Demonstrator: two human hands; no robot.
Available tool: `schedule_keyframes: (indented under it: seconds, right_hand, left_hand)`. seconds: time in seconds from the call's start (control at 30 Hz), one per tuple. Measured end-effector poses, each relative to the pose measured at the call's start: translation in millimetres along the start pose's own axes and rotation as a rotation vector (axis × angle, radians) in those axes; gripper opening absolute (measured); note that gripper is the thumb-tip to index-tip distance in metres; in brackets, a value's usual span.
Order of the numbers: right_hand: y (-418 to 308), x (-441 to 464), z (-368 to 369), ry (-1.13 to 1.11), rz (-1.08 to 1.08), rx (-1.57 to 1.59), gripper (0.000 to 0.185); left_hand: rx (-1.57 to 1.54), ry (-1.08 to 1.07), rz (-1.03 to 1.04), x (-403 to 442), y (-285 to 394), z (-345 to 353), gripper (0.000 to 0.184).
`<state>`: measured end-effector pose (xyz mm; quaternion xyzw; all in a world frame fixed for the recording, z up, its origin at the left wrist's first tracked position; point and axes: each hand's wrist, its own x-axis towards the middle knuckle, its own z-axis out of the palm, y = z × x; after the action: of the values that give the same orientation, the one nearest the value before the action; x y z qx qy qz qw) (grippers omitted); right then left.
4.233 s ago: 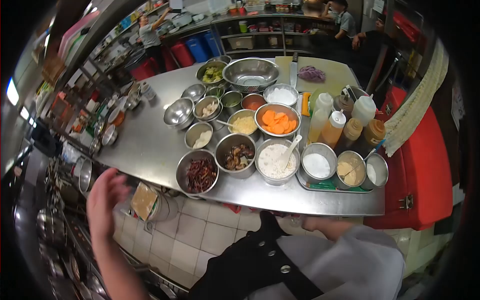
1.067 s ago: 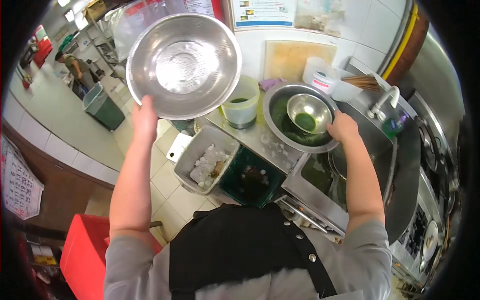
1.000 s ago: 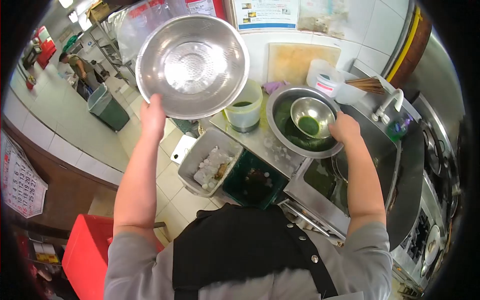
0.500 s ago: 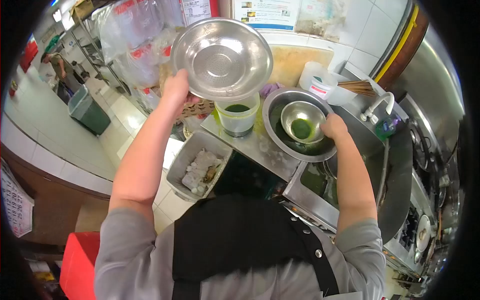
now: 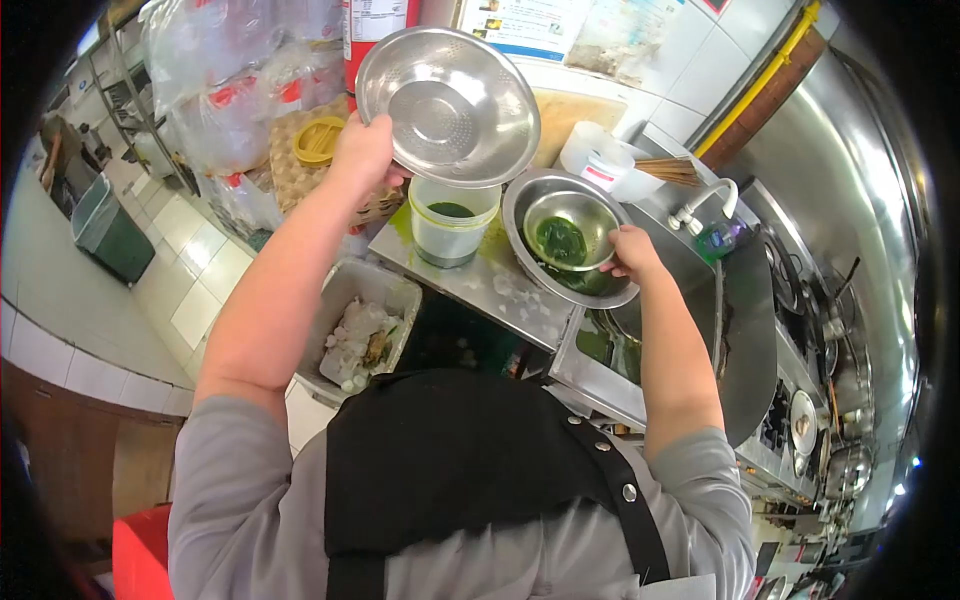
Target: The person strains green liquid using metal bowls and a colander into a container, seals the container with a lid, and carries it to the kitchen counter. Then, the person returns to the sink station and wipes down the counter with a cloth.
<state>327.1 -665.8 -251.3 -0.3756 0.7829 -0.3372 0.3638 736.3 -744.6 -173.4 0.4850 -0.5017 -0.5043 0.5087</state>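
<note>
Two bare hands are busy, each with metalware. The left hand [image 5: 362, 155] has its grip closed on the near left rim of a wide, shiny steel colander [image 5: 448, 112], held up with its hollow facing the wearer. The right hand [image 5: 632, 252] has its grip closed on the right rim of a small round steel bowl [image 5: 598, 222] holding dark green liquid, inside a larger steel basin [image 5: 516, 228].

Compared with half a second ago, the colander leans over further and the green in the small bowl spreads wider across its inside. The view has swung too, bringing in a round yellow plastic lid [image 5: 318, 142] on a brown egg tray [image 5: 284, 180], left of the left grip.

Just below the colander as I see it, a translucent plastic tub [image 5: 447, 240] with green liquid stands on the wet steel desk [image 5: 500, 295]; whether they touch I can't tell. Between tub and basin runs a narrow bare strip of desk, ending at a straight front edge above a grey plastic bin [image 5: 402, 290]. Below and right of the right grip, past the basin's rim, the steel sink [image 5: 680, 290] opens, its white faucet [image 5: 705, 205] curving beyond.
</note>
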Motion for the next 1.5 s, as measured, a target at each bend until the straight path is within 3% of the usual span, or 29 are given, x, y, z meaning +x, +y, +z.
schedule_keyframes:
  seconds: [0.13, 0.4, 0.7, 1.0, 1.5]
  right_hand:
    - [-20.5, -12.4, -29.0, -0.06, -0.03, 0.194, 0.023]
    - [-120.0, -52.4, -59.2, 0.01, -0.249, 0.071, 0.022]
    - [-196.6, -56.5, -3.4, 0.007, -0.428, -0.019, 0.023]
    - [-219.2, -53.2, 50.5, 0.108, -0.584, -0.299, 0.024]
    - [-225.9, -54.0, 67.1, 0.243, -0.757, -0.64, 0.029]
  left_hand:
    - [0.014, -0.046, -0.015, 1.5, 2.5, -5.4, 0.039]
    - [0.027, -0.056, -0.009, 6.9, -3.6, -4.8, 0.042]
    - [0.096, -0.047, -0.001, 5.3, -1.5, -7.0, 0.043]
    - [0.077, -0.053, 0.016, 13.0, -4.7, -4.2, 0.05]
    - [0.022, -0.053, 0.03, 15.2, -5.9, 0.3, 0.05]
